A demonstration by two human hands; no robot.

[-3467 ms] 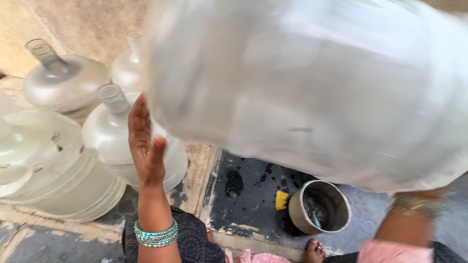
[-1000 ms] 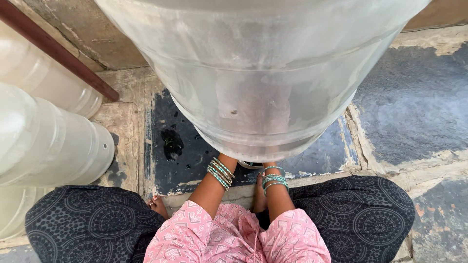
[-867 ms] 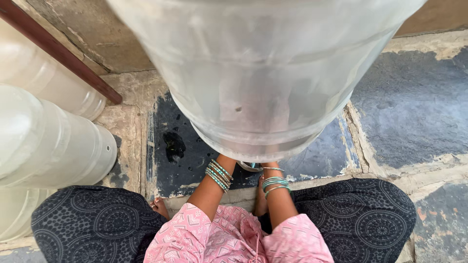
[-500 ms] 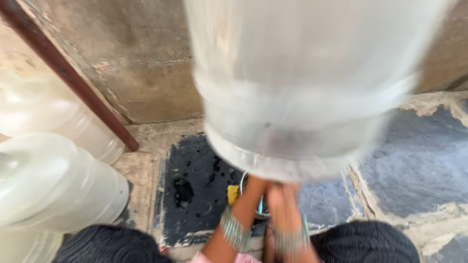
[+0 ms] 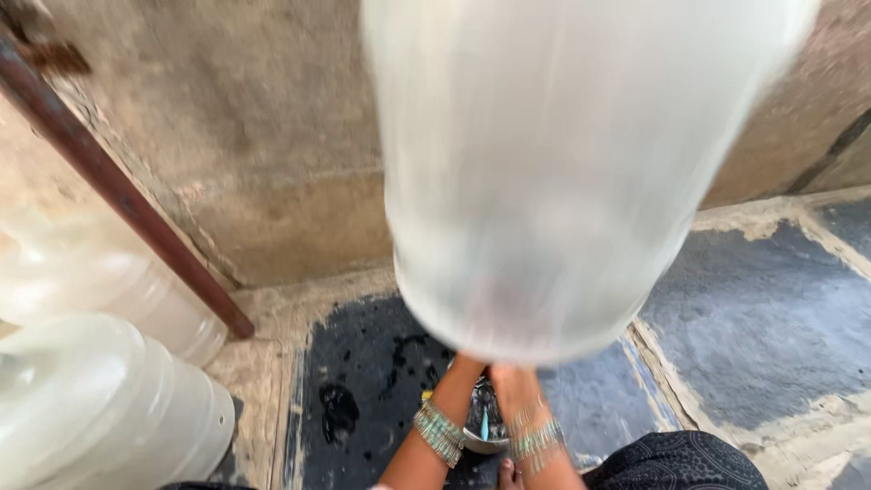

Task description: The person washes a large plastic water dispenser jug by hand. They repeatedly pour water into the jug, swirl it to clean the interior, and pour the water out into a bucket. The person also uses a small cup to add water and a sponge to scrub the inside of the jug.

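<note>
Floor: dark wet stone slabs [image 5: 753,318], concrete wall [image 5: 272,163] at 11 o'clock.
Jug: big translucent jug [image 5: 562,172], motion-blurred, top cropped.
Hands: both hidden behind jug; grip cannot be told; 2 bangled wrists [image 5: 440,431] visible.

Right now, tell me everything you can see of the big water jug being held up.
The big water jug is a large, translucent, whitish plastic bottle with a rounded shoulder at its lower end. It fills the middle of the view, raised above the wet stone floor and blurred by motion. It seems tipped neck-down, though the neck is hidden. Both forearms reach up under it; the hands themselves are hidden behind the jug. A small metal bowl sits on the floor below. Whether any water is inside cannot be told.
</note>
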